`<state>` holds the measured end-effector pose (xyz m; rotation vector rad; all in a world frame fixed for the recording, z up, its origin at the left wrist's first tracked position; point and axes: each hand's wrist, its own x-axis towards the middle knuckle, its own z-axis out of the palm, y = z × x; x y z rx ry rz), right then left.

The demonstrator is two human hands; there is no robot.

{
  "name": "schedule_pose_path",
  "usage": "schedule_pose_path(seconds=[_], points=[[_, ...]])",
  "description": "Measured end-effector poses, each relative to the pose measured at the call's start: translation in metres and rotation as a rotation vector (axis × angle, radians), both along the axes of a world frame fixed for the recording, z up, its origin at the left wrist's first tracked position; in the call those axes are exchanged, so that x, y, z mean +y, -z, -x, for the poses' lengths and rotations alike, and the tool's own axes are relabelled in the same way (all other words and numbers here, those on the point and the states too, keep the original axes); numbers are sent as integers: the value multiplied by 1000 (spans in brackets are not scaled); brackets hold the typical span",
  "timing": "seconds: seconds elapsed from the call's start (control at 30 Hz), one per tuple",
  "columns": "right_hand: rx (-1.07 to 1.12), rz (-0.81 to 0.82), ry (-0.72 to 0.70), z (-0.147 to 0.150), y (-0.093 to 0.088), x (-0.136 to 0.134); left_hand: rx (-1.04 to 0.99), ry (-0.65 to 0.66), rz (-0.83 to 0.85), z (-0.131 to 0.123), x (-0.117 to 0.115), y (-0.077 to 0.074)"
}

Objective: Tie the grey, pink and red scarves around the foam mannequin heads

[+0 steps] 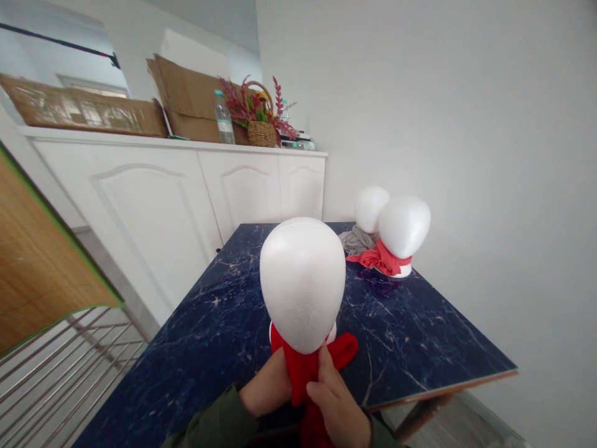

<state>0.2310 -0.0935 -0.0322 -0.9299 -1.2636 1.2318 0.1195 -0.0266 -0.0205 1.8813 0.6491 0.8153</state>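
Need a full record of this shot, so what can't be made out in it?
All in the head view:

The base of the near foam head: hidden by the red scarf and the hands.
The fingers of the left hand: hidden behind the scarf.
The scarf's lower end: cut off by the bottom edge, partly behind the right hand.
The base of the far foam head: hidden by grey cloth.
Any label on the bottle: too small.

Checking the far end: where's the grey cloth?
In the head view, the grey cloth lies at the far end of the blue marble table, at the foot of the back foam head, left of the red-scarfed foam head.
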Motion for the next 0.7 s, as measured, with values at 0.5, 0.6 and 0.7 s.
schedule_pose_path(seconds=[0.5, 0.6, 0.7], points=[[-761, -314, 463, -5, 11, 7, -364, -96, 704, -13, -19, 6], [-729, -344, 482, -23, 13, 12, -474, -90, 818, -5, -13, 4], [-748, -317, 569, -54, 13, 21, -508, -204, 945, 17, 0, 2]])
